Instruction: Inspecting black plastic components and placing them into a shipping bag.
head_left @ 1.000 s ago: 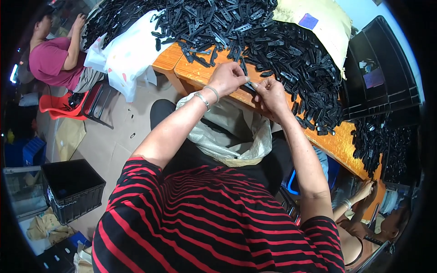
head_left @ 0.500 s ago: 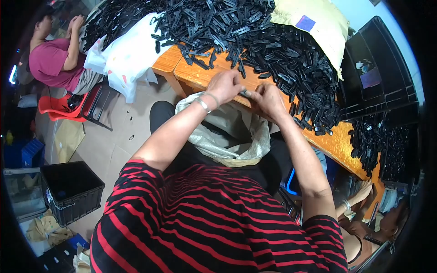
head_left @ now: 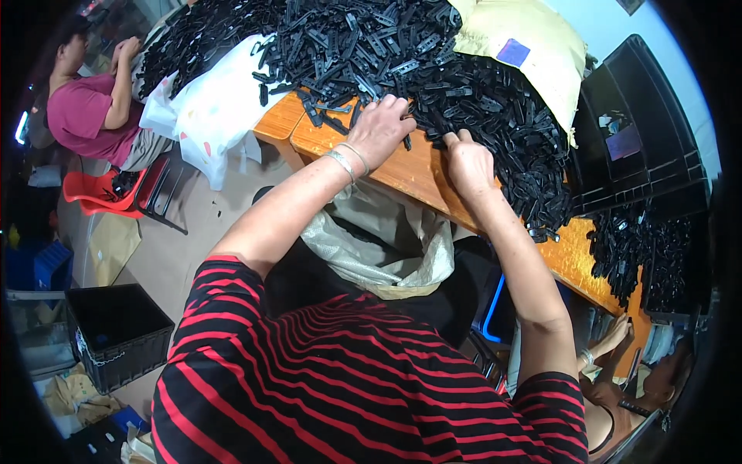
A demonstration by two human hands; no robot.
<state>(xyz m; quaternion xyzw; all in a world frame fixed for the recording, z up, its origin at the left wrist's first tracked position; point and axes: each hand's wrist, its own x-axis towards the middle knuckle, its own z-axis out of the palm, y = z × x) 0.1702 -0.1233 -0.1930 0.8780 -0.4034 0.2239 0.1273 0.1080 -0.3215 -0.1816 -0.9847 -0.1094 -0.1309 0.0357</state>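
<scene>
A large heap of black plastic clip-like parts [head_left: 371,46] covers the far side of the wooden table [head_left: 410,174]. My left hand [head_left: 377,133] is at the heap's near edge, its fingers curled down among the parts; their tips are hidden. To its right, my right hand [head_left: 470,164] rests against the edge of the same heap with its fingers bent in. Whatever lies under its fingertips cannot be made out. Below both hands, a whitish woven sack [head_left: 340,251] gapes between my legs at the table's front edge.
A yellowish sack [head_left: 533,54] leans on the heap at the back right, beside black crates [head_left: 634,155]. White plastic sheeting [head_left: 216,112] hangs off the table's left. A black crate [head_left: 116,332] stands on the floor. One person [head_left: 85,104] sits far left; another person's arm [head_left: 610,340] shows lower right.
My hands were close together over the sack, fingers meeting at a small piece. Now they are apart: the left has moved forward to the heap, the right to the heap's edge.
</scene>
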